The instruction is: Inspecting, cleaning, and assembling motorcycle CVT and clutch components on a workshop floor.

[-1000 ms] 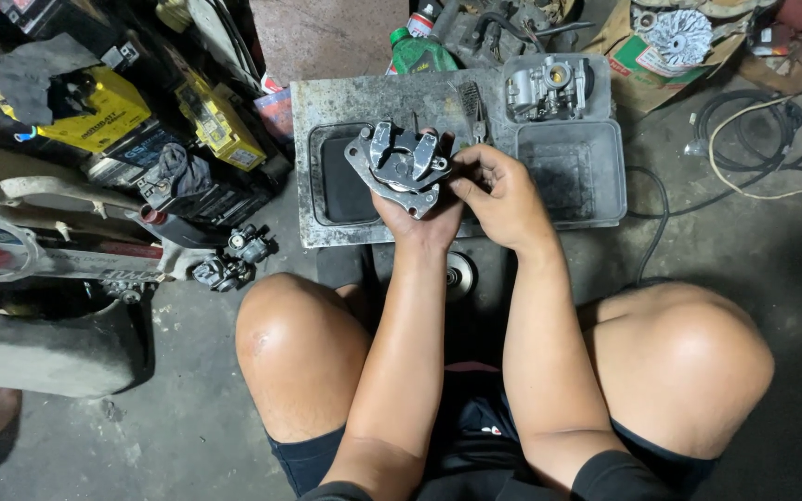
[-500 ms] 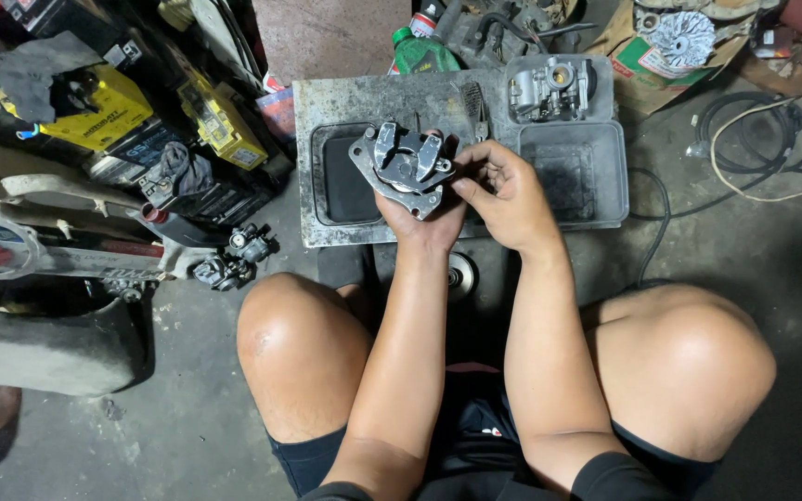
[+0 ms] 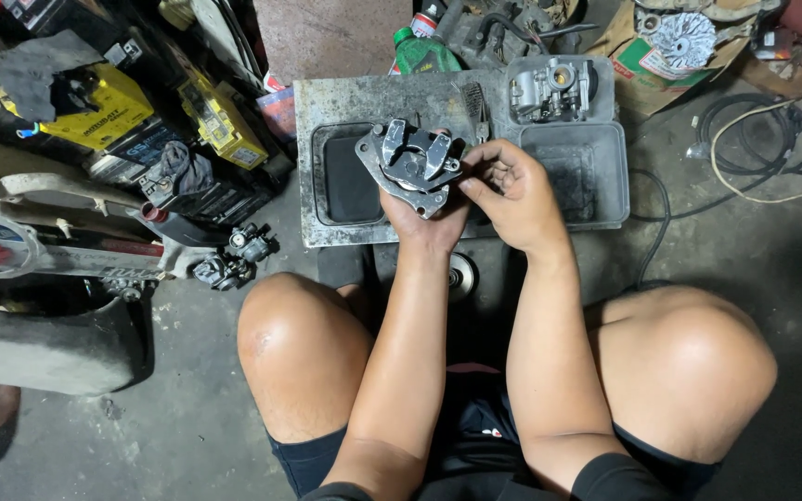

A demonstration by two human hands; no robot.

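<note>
left hand [image 3: 424,215]: palm up, fingers cupped, gripping | right hand [image 3: 510,190]: fingers curled, just beside left; forearms parallel

My arms are bare from the black short sleeves [image 3: 605,478] down to my fingers [image 3: 489,153], no gloves, rings or watch. I wear black shorts [image 3: 475,436] (a small pale mark shows on the cloth), and my 2 knees [image 3: 303,334] are uncovered.

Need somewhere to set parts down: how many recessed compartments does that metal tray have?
2 for certain: one at the metal tray's left, one at its right; the hands and held part may hide more between.
</note>
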